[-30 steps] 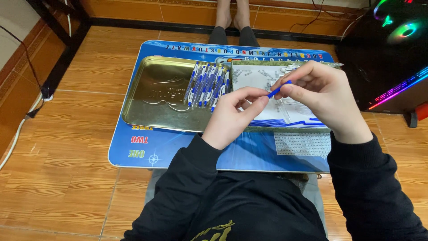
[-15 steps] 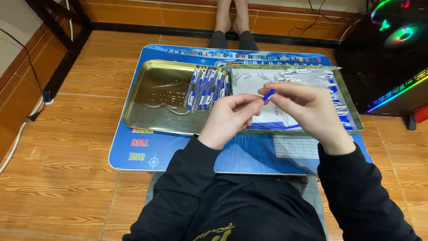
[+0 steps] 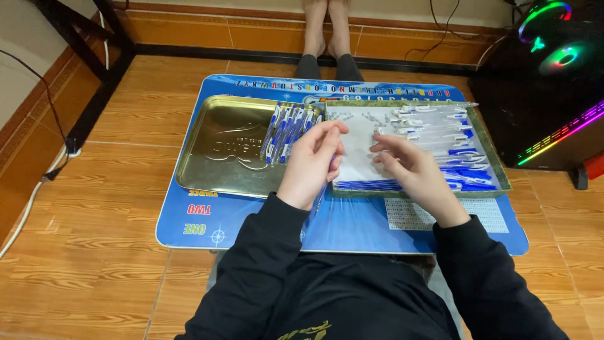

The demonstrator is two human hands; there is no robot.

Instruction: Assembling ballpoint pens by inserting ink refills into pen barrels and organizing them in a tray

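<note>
Holding a pen (image 3: 319, 195) upright-ish in the left hand (image 3: 313, 165), fingers wrapped round it so the blue end pokes out below the palm, probably to keep it steady while the other hand works. The right hand (image 3: 412, 173) is open and holding nothing, fingers spread just over the paper (image 3: 358, 148) in the right tray (image 3: 497, 182), near the loose parts (image 3: 440, 135): clear barrels up top, blue bits along the bottom and right edge. Finished pens (image 3: 286, 132) are lined up in a tidy row in the gold tray (image 3: 214, 151), separate from the loose stuff. Both trays sit on a low blue surface (image 3: 352, 226) with letters printed round the edge. Wood-look floor (image 3: 94, 252), cables at left, a PC (image 3: 553, 75) with glowing fans on the right.
</note>
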